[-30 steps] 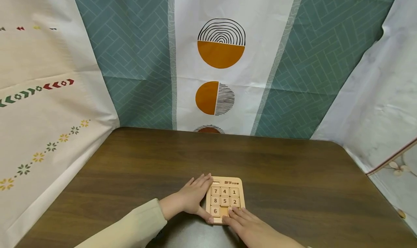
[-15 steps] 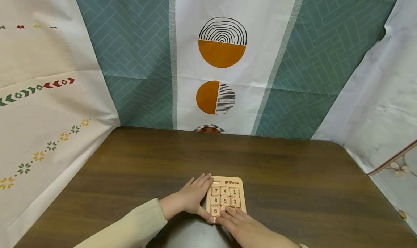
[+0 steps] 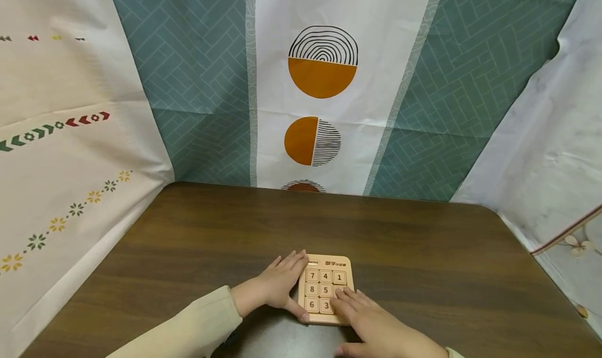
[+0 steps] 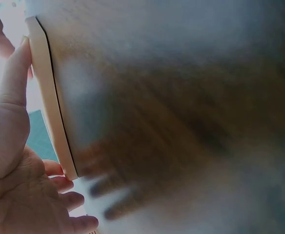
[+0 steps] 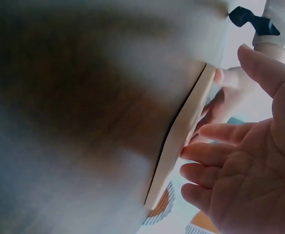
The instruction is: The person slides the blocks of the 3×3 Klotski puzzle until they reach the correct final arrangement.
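A wooden number sliding puzzle [image 3: 327, 259] lies flat on the table, its tiles in a square frame. My left hand [image 3: 275, 285] spans its left side, thumb at the near corner and fingers at the far corner, gripping it. The left wrist view shows the thumb and fingers against the puzzle's edge [image 4: 50, 102]. My right hand [image 3: 371, 324] reaches over the right side, fingertips on the right column, thumb held apart. The tile marked 3 [image 3: 326, 305] sits in the bottom middle slot. My fingers cover the tile area right of the 5 [image 3: 325, 290] and 3.
The dark brown wooden table [image 3: 226, 222] extends around the puzzle. Patterned cloth hangs [image 3: 207, 86] behind the far edge, with pale cloths on the left [image 3: 70, 154] and right [image 3: 555, 138].
The 3 tile slid left into the bottom middle slot under my right fingers. My right hand then moved right and slightly up to the right column, its thumb spreading away. My left hand stayed put.
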Motion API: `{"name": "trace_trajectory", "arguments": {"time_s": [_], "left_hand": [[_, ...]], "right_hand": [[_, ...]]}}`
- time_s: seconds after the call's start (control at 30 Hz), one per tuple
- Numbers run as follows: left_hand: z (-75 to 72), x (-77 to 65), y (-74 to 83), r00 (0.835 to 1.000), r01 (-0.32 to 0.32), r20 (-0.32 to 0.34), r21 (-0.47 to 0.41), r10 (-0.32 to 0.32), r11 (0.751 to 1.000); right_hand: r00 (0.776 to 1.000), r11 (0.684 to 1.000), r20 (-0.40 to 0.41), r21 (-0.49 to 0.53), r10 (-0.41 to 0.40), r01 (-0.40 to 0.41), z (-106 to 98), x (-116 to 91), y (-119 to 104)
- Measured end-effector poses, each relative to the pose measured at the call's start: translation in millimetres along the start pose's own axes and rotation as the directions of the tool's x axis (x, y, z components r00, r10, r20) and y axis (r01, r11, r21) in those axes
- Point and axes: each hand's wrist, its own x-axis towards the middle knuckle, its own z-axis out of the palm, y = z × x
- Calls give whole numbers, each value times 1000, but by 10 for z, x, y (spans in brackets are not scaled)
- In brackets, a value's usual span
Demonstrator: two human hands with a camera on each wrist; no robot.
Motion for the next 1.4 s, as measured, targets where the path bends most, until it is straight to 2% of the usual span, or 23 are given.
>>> {"name": "trace_trajectory", "arguments": {"time_s": [0.33,0.47,0.57,0.7,0.9,1.17,1.4], "left_hand": [[-9,-1,-1,1000,-11,-9,-11,11,1000],[3,3,-5,1000,-6,-7,-7,6,1000],[1,6,-8,1000,2,-3,-6,-2,1000],[-11,-3,-7,1000,9,4,-15,-9,1000],[-30,-27,15,1000,2,13,-32,-1,999],[-18,-24,35,1000,4,22,-25,-4,1000],[-46,-48,34,1000,3,13,-33,-3,999]], "right_hand": [[997,980,18,-182,-73,75,76,-97,-87],[997,989,31,-128,-69,72,24,-99,-84],[998,999,48,-18,-33,34,-56,-68,-53],[1000,996,16,88,27,-29,-147,26,7],[997,993,-33,105,64,-60,-159,184,94],[996,987,24,136,81,-83,-124,137,104],[994,992,84,99,67,-76,-122,40,4]]}}
